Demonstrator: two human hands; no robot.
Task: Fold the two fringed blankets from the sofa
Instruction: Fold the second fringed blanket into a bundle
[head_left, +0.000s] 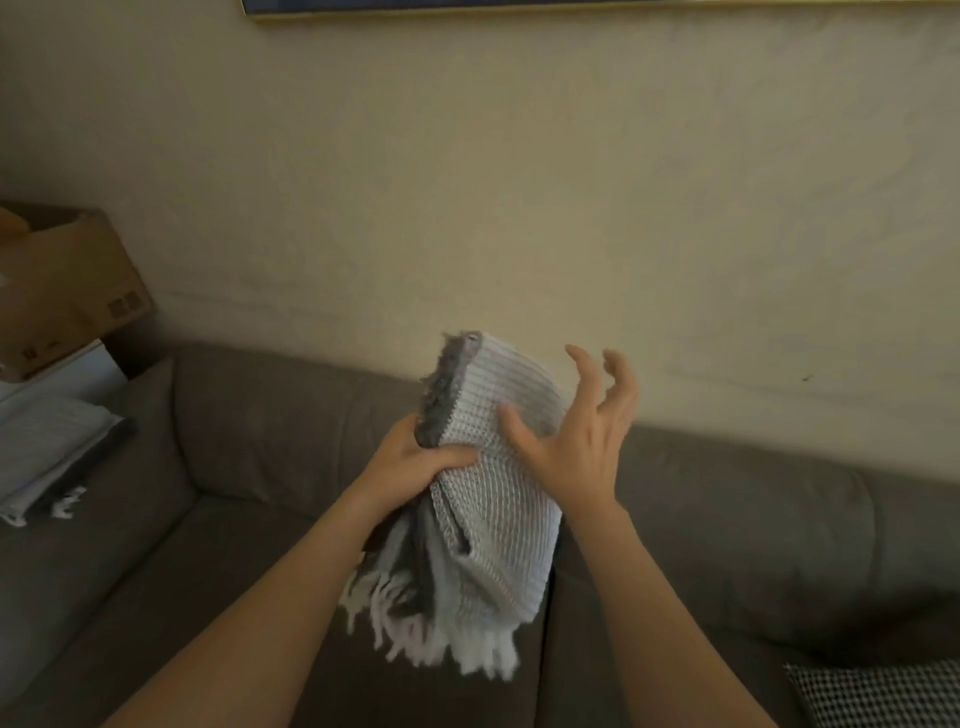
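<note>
A pale grey waffle-knit blanket (493, 499) with a dark grey band and white fringe hangs folded in the air above the sofa (270, 415). My left hand (415, 462) grips its left edge at mid-height, thumb across the front. Against the blanket's right side is my right hand (576, 441), fingers spread and loosely bent, thumb touching the fabric. The fringe dangles below my wrists. A second blanket (47, 462), grey with a dark stripe and white fringe, lies folded on the sofa's left armrest.
The grey-brown sofa runs across the view under a cream wall (519, 182). A cardboard box (62, 286) stands at the left beyond the armrest. A black-and-white checked cushion (883, 696) sits at the bottom right. A picture frame edge (519, 8) shows at the top.
</note>
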